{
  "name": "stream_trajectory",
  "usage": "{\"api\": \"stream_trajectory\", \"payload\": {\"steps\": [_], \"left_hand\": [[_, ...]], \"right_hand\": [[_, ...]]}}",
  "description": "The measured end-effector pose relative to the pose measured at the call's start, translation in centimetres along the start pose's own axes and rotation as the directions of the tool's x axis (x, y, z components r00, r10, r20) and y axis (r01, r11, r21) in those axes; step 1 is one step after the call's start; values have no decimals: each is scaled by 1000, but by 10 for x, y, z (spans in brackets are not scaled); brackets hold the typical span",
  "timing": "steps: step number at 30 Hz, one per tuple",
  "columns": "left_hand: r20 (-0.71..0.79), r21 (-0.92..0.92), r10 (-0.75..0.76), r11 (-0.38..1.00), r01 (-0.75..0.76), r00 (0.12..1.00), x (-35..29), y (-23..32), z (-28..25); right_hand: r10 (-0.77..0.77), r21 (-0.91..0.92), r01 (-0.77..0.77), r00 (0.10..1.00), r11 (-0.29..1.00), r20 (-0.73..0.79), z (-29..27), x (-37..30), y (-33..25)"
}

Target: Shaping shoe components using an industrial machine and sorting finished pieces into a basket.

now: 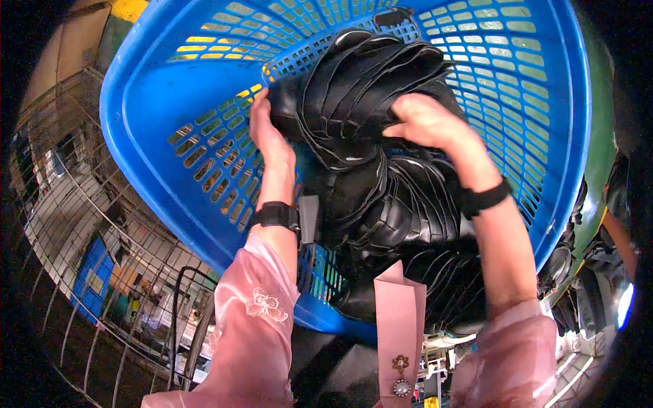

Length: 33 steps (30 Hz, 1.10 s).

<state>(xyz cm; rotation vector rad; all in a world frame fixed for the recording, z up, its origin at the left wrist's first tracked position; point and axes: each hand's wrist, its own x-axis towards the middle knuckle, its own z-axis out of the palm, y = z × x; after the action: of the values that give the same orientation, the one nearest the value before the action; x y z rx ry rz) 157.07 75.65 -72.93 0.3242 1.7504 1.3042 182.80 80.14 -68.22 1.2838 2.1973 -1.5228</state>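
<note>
1. Stacks of thin, curved black leather-like pieces (pixel 367 88), fanned like overlapping shells, lie inside the big blue perforated plastic basket (pixel 170 88); the top bundle sits high in the basket, between your two hands.

2. Your left hand (pixel 266 129) is at the left edge of that top bundle, fingers curled round its side, so the bundle lies directly to the right of this hand and touches it. You cannot see the fingertips; they are tucked behind the black pieces.

3. Your right hand (pixel 428 122) rests on top of the same bundle, on its right half, fingers bent and closed down over the upper layers, clasping them. The bundle lies under and to the left of this hand.

4. Long axis: the fanned pieces of the top bundle run roughly from lower left to upper right, their curved ends pointing toward the far basket wall. Both hands touch it, one at each side, so neither is nearer; the right lies over it, the left flanks it.

5. A second, larger heap of the same black pieces (pixel 401 204) lies just below the held bundle, touching it, and reaches down toward the near rim between your forearms.

6. Each wrist carries a dark band: a black watch (pixel 275 215) on the left, a black strap (pixel 484 197) on the right. Pink sleeves (pixel 252 319) cover both forearms.

7. Wire shelving (pixel 81 224) curves past the basket on your left, well apart from both hands.
</note>
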Motion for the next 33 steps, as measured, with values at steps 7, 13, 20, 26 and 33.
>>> {"api": "stream_trajectory", "payload": {"steps": [7, 13, 20, 26, 33], "left_hand": [[-21, 326, -51, 944, 55, 998, -46, -40, -22], [-61, 419, -54, 905, 74, 997, -44, -33, -39], [-46, 662, -69, 745, 82, 997, -114, -23, -40], [566, 795, -353, -6, -607, 745, -192, 11, -60], [610, 748, -402, 8, -664, 683, -167, 25, -62]], "right_hand": [[42, -165, -53, 996, 985, -74, 106, -11, 43], [-140, -331, 73, 973, 941, -183, 79, 2, 19], [165, -323, -184, 983, 928, -86, 80, -18, 14], [209, 19, -272, 693, 962, -690, 88, -93, -6], [332, 280, -197, 724, 939, -604, 114, -135, -51]]}}
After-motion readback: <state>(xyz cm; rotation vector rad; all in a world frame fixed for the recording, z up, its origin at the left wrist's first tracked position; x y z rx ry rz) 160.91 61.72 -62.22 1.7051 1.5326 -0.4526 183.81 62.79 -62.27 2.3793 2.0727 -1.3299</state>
